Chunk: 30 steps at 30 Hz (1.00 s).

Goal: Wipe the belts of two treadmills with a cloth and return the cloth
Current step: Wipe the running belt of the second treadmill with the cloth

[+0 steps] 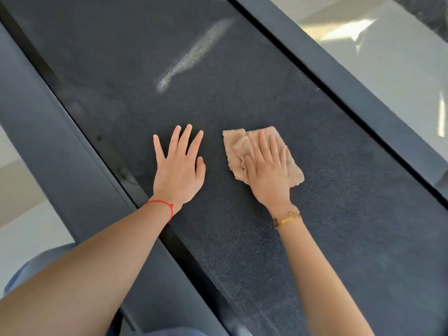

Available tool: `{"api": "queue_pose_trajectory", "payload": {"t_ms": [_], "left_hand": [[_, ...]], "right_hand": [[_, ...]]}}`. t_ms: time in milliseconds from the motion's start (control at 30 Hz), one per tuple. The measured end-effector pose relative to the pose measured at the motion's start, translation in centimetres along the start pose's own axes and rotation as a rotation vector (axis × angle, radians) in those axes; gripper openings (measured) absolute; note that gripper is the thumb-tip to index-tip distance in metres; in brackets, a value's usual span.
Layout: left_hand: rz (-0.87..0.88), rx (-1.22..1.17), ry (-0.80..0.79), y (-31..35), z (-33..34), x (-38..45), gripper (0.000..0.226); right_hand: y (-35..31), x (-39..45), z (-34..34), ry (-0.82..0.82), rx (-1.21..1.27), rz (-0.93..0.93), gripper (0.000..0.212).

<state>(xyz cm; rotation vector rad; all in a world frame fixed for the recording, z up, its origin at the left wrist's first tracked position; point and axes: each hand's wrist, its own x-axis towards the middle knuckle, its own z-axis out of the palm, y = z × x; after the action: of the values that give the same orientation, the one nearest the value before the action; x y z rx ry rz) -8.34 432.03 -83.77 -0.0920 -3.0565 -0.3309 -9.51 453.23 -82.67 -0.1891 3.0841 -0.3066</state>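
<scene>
A dark, rough treadmill belt [218, 69] runs diagonally across the view. A crumpled beige cloth [236, 144] lies on the belt near its middle. My right hand [266, 170] presses flat on the cloth, fingers spread, covering its right half. My left hand [179, 166] rests flat on the bare belt just left of the cloth, fingers apart and holding nothing. A pale streak [191, 57] shows on the belt farther up.
Grey side rails flank the belt, one on the left [48, 141] and one on the right [351, 81]. Light glossy floor [400, 57] lies beyond the right rail and at the lower left.
</scene>
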Motion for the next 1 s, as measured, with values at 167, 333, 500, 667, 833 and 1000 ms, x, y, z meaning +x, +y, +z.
{"api": "queue_pose_trajectory", "payload": {"t_ms": [167,333,500,667,833,1000], "left_hand": [[0.010,-0.001,-0.015,0.1,-0.3,0.0,0.057],[0.006,-0.007,-0.016,0.1,-0.2,0.0,0.057],[0.011,-0.003,-0.010,-0.1,-0.1,0.2,0.058],[0.009,-0.010,-0.014,0.0,-0.1,0.2,0.061],[-0.011,-0.038,-0.029,0.0,-0.7,0.1,0.059],[0.010,0.017,-0.035,-3.1,-1.8,0.3,0.056]], "right_hand": [[2.3,3.2,-0.6,-0.044,-0.060,0.008,0.053],[1.7,10.1,-1.0,-0.043,-0.024,0.164,0.053],[-1.3,10.3,-0.5,-0.084,-0.083,-0.123,0.052],[-1.1,6.8,-0.2,-0.117,-0.069,-0.277,0.053],[-0.5,7.0,-0.2,-0.059,-0.036,-0.021,0.053],[-3.7,9.2,0.1,-0.049,-0.035,0.111,0.053]]}}
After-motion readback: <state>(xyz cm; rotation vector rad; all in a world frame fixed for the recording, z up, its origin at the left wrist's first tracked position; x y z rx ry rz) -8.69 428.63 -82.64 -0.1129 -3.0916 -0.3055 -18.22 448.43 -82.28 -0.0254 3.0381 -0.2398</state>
